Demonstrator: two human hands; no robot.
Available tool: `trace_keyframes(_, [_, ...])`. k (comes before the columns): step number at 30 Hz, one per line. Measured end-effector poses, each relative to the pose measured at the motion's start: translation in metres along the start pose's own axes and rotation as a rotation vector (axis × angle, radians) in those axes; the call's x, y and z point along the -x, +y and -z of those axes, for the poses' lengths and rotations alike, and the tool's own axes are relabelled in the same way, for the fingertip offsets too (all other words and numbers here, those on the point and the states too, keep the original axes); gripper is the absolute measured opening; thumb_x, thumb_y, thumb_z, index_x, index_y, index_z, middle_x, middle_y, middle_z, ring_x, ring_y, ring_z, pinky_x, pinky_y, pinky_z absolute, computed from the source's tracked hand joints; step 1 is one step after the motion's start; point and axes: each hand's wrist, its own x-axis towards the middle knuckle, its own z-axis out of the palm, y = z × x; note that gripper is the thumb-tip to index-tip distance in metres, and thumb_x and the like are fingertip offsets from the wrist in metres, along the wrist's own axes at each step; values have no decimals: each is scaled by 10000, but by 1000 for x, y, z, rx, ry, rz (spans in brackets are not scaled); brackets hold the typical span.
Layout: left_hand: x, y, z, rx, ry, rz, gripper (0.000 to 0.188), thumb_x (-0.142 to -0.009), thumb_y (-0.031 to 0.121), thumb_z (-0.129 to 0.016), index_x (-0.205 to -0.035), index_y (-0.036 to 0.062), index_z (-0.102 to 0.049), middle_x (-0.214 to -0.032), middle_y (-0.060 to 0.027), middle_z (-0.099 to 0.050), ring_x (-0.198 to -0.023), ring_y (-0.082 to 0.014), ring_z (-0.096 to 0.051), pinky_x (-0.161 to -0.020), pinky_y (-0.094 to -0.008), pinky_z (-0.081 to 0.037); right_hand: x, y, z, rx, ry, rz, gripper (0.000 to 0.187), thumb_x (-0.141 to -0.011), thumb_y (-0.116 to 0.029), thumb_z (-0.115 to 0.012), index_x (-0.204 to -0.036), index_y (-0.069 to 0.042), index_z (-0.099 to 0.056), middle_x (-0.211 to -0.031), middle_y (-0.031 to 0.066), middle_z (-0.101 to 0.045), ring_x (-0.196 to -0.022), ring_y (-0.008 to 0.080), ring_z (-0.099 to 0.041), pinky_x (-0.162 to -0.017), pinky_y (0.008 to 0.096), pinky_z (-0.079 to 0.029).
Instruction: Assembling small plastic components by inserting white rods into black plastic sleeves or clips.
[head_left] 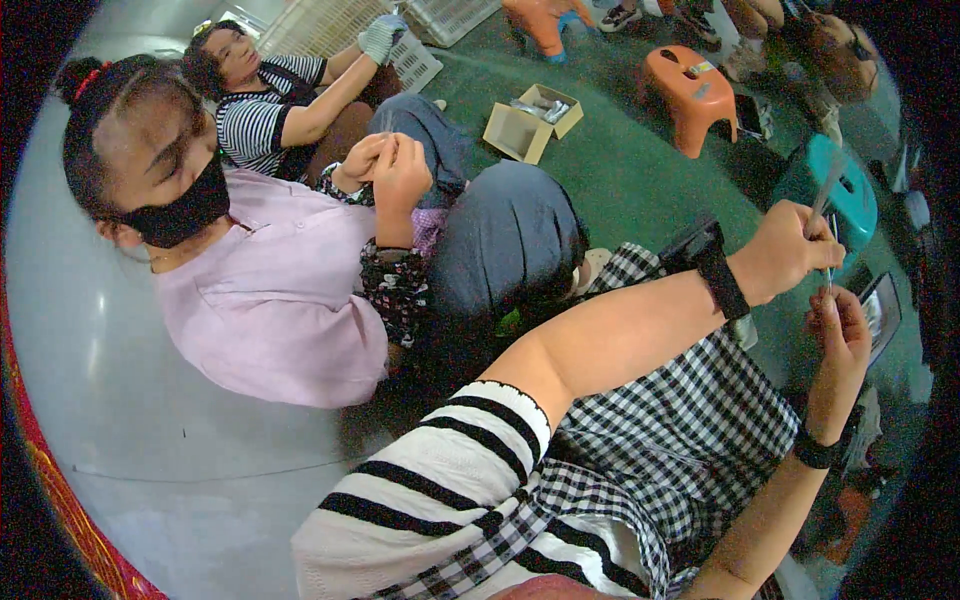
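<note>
At right, pinching a translucent strip (pixel 828 186) in left grip (pixel 786 252), a slender piece (pixel 829 278) in right grip (pixel 842 332). Can't read pale label (pixel 699 68) on orange stool (pixel 686 97), upper right.

- No words, numbers or brand signs are showing legibly anywhere.
- On the orange stool (pixel 715 97), a small pale patch (pixel 703 68) is sitting toward the seat's right edge, beside the openings; whether it is bearing print is staying unclear.
- On the red strip (pixel 58 500) at the lower left, gold-yellow marks are running along its length, bending with the rim and forming nothing readable.
</note>
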Motion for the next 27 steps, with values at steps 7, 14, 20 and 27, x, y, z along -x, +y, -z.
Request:
trace_keyframes(7, [2,10,-3,-23,25,1,155,-728,111,-672,-630,2,-619,-601,-34,-583,-575,-96,-529,-556,-251,-413,-3,0,7,328,48,86,198,-862,-93,-589,-714,-54,-462,-632,-31,-418,-588,56,-356,-540,206,-299])
trace_keyframes(14, [2,6,0,-59,111,1,169,-729,102,-674,-607,16,-595,-592,-11,-566,-571,-74,-505,-544,-244,-396,-3,-8,-4,737,131,613,197,-812,-70,-629,-745,-10,-454,-635,60,-436,-614,120,-414,-587,268,-382])
trace_keyframes(20, [0,9,9,-73,47,-20,162,-746,97,-665,-628,9,-597,-610,-12,-570,-581,-75,-504,-543,-239,-396,-4,-10,-6,85,-10,29,202,-907,-185,-534,-825,0,-550,-748,1,-532,-665,79,-458,-614,200,-369])
trace_keyframes(27, [1,20,11,-70,53,-10,142,-756,107,-662,-664,9,-620,-634,-22,-592,-609,-83,-531,-567,-237,-414,-14,-1,-2,-188,-179,-107,183,-913,-196,-517,-872,-23,-557,-741,-7,-535,-635,61,-446,-583,194,-350])
